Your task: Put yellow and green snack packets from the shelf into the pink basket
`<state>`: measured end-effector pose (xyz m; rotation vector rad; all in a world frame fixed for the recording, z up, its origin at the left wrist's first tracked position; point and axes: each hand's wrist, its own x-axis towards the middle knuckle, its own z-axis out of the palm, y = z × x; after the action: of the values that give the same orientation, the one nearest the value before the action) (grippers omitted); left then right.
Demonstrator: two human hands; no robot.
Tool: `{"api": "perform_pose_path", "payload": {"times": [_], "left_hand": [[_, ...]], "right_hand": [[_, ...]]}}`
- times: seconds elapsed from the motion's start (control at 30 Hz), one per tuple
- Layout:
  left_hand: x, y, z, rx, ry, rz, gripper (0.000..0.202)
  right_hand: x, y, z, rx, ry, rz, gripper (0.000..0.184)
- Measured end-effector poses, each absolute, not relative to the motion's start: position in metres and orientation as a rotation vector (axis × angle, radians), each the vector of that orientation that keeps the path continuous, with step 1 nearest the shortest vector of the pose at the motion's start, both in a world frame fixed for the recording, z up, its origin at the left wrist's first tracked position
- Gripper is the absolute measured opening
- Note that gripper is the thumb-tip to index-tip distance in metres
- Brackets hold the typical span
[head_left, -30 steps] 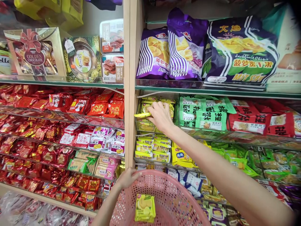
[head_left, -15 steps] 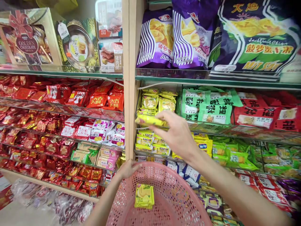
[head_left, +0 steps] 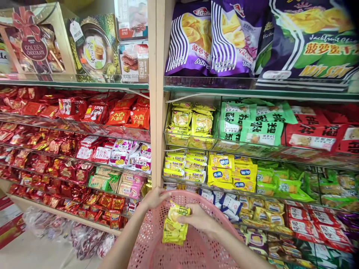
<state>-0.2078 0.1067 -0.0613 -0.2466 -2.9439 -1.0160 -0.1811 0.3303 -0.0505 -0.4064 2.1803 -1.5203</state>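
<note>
My left hand (head_left: 154,198) is closed on the far-left rim of a pink perforated plastic basket (head_left: 150,239). Inside the basket, my right hand (head_left: 198,220) pinches a small yellow snack packet (head_left: 178,213) by its right edge. Another yellow packet (head_left: 173,238) lies in the basket just below it, partly covered by the held one. Whether the two packets touch, I cannot tell. Similar yellow packets (head_left: 202,123) fill a shelf compartment above the basket.
Tilted glass-fronted shelves hold green packets (head_left: 260,132), red packets (head_left: 314,134) and yellow bags (head_left: 220,175). A wooden upright (head_left: 156,112) divides the shelves. Big purple chip bags (head_left: 193,41) stand higher up. Plastic-wrapped bundles (head_left: 84,239) lie at the lower left.
My right hand has moved down from the shelf front into the basket, carrying the yellow snack packet. My left hand stays on the rim. The view has shifted slightly.
</note>
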Motion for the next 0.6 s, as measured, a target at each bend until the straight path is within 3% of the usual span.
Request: {"api": "perform_pose_path", "payload": {"times": [0.6], "left_hand": [[-0.211,0.106,-0.064,-0.251,-2.96,-0.968,0.054]], "right_hand": [[-0.22,0.305,-0.082,-0.2,1.964,-1.058,0.028]]}}
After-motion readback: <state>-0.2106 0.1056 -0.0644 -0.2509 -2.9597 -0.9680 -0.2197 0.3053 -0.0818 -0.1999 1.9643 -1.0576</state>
